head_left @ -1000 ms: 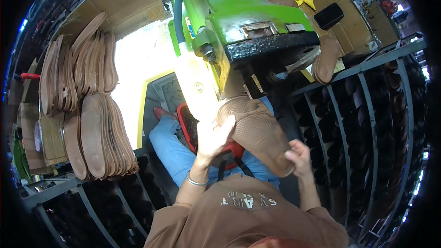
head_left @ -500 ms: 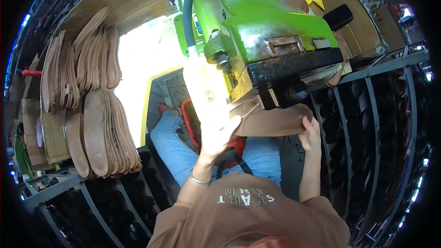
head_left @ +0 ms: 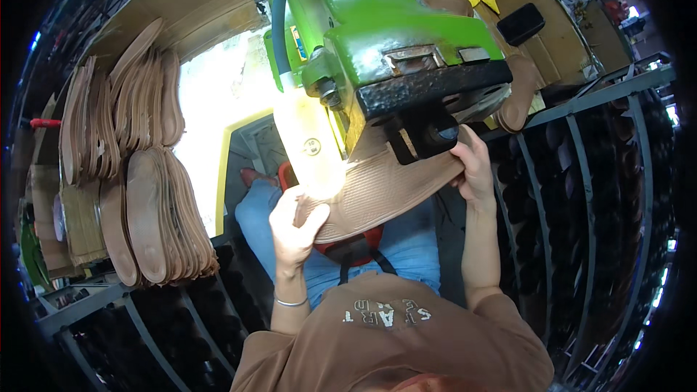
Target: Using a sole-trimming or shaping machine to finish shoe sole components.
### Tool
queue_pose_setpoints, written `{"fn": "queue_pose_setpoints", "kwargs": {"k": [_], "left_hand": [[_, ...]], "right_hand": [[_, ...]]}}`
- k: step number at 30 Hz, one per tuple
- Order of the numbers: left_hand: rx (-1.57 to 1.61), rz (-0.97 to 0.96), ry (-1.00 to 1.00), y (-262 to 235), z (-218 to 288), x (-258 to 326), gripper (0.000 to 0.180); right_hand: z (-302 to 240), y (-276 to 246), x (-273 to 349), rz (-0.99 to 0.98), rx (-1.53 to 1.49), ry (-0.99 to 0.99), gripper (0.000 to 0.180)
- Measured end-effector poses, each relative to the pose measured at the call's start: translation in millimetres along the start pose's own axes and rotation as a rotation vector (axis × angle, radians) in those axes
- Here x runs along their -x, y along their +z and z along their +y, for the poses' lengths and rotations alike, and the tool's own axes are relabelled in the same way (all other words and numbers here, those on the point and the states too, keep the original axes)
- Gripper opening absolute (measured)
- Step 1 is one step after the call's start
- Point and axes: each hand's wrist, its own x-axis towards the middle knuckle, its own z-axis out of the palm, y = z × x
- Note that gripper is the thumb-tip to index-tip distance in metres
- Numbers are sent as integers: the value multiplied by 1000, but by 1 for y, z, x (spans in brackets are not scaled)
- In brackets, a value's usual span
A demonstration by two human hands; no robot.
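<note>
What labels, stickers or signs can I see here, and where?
Small rectangular label: on the green machine's side beside the blue hose, yellow and blue.
Small round sticker: on the glaring pale panel under the machine head, above the left hand, white with a dark ring.
White printed lettering: across the brown shirt's chest.

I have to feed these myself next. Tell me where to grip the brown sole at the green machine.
Grip the brown sole at its two ends, one from each side, as the left hand and right hand do. It is long and flat, and its middle sits under the green machine head.
</note>
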Motion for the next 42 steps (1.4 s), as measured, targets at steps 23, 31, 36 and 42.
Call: {"fn": "queue_pose_setpoints", "kwargs": {"k": [23,31,36,42], "left_hand": [[-46,-26,-366,-25,-69,82,28],[-174,-50,197,31,-20,-19,36],[-316,114,319,6,-15,-14,22],[-100,214,124,-52,-6,4,24]], "right_hand": [[34,34,3,-210,255,-199,26],[23,-31,-8,199,-121,-314,21],[28,0,-5,222,-62,-231,19],[41,43,10,6,-149,-144,16]]}}
